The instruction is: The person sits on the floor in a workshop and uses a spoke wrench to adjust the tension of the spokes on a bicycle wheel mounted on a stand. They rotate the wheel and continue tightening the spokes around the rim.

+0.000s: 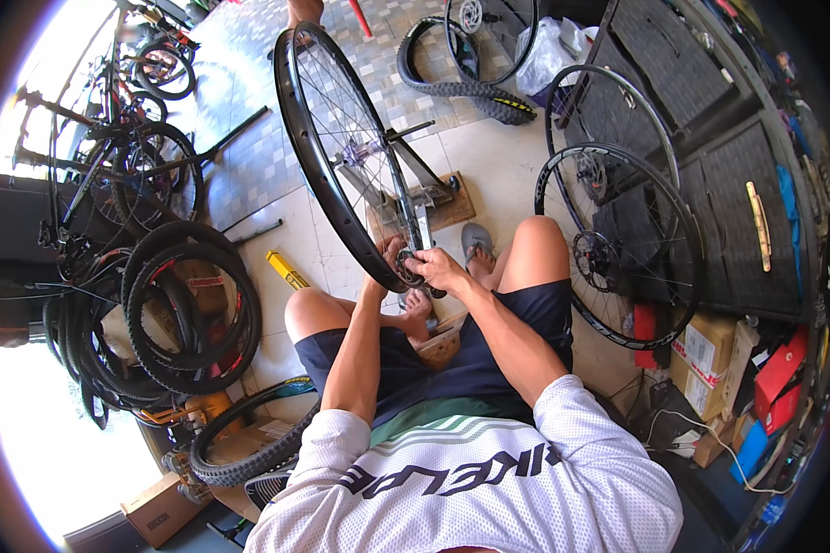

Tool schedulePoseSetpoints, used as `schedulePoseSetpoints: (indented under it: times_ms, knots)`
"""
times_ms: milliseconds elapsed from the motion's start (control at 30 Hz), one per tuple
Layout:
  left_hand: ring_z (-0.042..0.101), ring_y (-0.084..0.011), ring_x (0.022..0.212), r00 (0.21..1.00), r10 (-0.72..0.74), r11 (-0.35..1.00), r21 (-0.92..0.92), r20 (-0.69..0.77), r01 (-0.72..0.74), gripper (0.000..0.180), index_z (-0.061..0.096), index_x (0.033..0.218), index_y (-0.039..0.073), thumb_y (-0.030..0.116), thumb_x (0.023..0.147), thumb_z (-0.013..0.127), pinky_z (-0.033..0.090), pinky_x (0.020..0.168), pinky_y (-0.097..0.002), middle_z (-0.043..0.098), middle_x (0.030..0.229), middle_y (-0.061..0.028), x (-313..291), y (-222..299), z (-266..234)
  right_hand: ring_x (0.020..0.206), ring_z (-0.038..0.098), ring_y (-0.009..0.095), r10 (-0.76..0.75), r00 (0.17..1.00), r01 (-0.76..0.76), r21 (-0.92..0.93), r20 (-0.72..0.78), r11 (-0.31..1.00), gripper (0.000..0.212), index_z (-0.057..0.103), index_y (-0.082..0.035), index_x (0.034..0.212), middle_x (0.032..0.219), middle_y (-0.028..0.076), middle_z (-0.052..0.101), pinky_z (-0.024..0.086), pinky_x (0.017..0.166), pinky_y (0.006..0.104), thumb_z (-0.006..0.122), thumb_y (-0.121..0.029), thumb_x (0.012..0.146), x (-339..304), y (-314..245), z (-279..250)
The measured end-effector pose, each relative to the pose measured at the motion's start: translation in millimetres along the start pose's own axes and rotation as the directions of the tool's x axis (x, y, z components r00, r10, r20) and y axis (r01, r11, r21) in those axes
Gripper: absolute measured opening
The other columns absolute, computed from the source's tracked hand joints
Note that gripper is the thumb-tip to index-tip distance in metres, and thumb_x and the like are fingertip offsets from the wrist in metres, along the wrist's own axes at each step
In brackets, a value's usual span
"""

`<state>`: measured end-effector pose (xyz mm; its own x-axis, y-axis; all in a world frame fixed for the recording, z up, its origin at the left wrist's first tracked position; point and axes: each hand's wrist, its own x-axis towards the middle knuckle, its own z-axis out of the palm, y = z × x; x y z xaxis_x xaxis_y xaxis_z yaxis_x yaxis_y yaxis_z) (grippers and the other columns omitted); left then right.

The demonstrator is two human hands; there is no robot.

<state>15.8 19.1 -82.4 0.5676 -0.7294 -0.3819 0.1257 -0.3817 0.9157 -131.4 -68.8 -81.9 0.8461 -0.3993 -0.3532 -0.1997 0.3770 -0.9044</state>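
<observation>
- Right now a person is sitting low with bare knees apart, working on a black bicycle wheel (341, 157) that is standing upright in a truing stand (421, 189) on the tiled floor (498, 157) ahead of them.
- Both hands are meeting at the lowest part of the rim, between the knees.
- Left hand (395, 256) is pressing against the rim's near edge, fingers curled together onto it; what exactly they are pinching is too small to tell.
- Right hand (436, 269) is lying just beside the left, fingers closed around the rim and spokes at the same spot.
- Stand's wooden base (452, 205) is sitting on the floor just past a sandalled foot (476, 241).
- Two more spoked wheels (618, 240) are leaning against a dark cabinet (738, 203) to the person's right.
- A pile of tyres (189, 313) is lying to the left, near parked bicycles (111, 147).
- A loose knobbly tyre (461, 88) is resting farther off, beyond the stand.
- Cardboard boxes (705, 355) are crowding the floor at lower right.
</observation>
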Motion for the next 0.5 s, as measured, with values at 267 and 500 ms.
schedulePoseSetpoints:
  times_ms: [267, 500]
  knots:
    - [0.064, -0.0138, 0.082, 0.997, -0.083, 0.993, -0.088, -0.011, 0.081, 0.036, 0.063, 0.112, 0.005, 0.034, 0.093, 0.068, 0.051, 0.067, -0.0272, 0.069, 0.096, -0.0055, -5, 4, 5, 0.072, 0.069, 0.028, -0.237, 0.895, 0.050, -0.442, -0.378, 0.896, 0.033, 0.072, -0.002, 0.093, 0.080, 0.017, 0.071, 0.051, 0.067, 0.0377, 0.072, -0.033, 0.082, -9, -25, -21]
    - [0.063, -0.0116, 0.081, 0.999, 0.005, 0.999, -0.055, 0.037, -0.003, 0.034, 0.062, 0.107, 0.006, 0.035, 0.092, 0.070, 0.048, 0.066, -0.0257, 0.068, 0.093, -0.0037, -10, 7, -7, 0.077, 0.069, 0.034, -0.138, 0.959, -0.001, -0.490, -0.247, 0.872, 0.035, 0.070, -0.002, 0.086, 0.080, 0.017, 0.071, 0.052, 0.069, 0.0412, 0.078, -0.034, 0.075, -11, -24, -9]
